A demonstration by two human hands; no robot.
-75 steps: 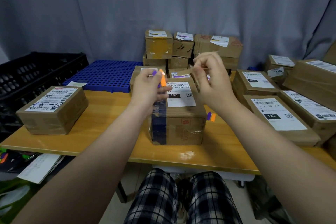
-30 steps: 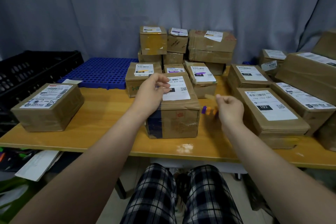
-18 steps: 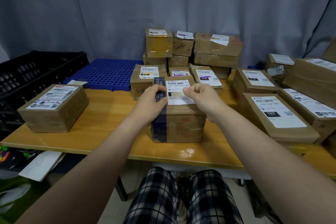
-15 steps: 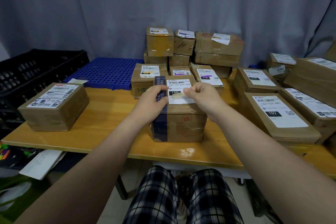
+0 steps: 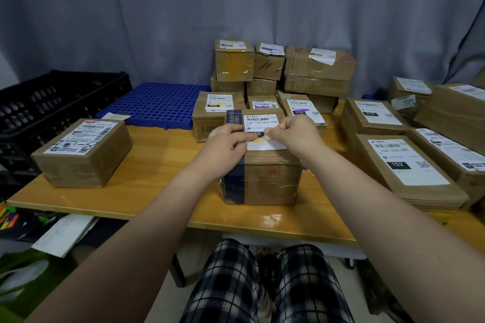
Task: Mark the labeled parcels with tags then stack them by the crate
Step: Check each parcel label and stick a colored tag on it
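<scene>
A cardboard parcel [image 5: 262,181] with a dark blue tape band stands at the middle of the wooden table [image 5: 147,186]; its white label reads 150. A pale yellow tag [image 5: 258,140] lies across the label's lower part. My right hand [image 5: 291,132] pinches the tag's right end with curled fingers. My left hand [image 5: 225,143] rests on the parcel's top left, its fingertips on the label at the tag's left end. A bit of the purple and orange tag pad [image 5: 305,169] shows on the table under my right wrist. The black crate [image 5: 52,102] stands at the left.
Another labelled parcel [image 5: 84,155] sits near the crate on the table's left. A blue perforated pallet [image 5: 157,105] lies behind. Several tagged parcels [image 5: 275,68] are stacked at the back. Flat labelled parcels [image 5: 409,170] crowd the right side. My knees are below the table edge.
My left hand held the tag pad while the right peeled a tag; the pad went down right of the parcel. Both hands came to the label, and the tag now lies on it.
</scene>
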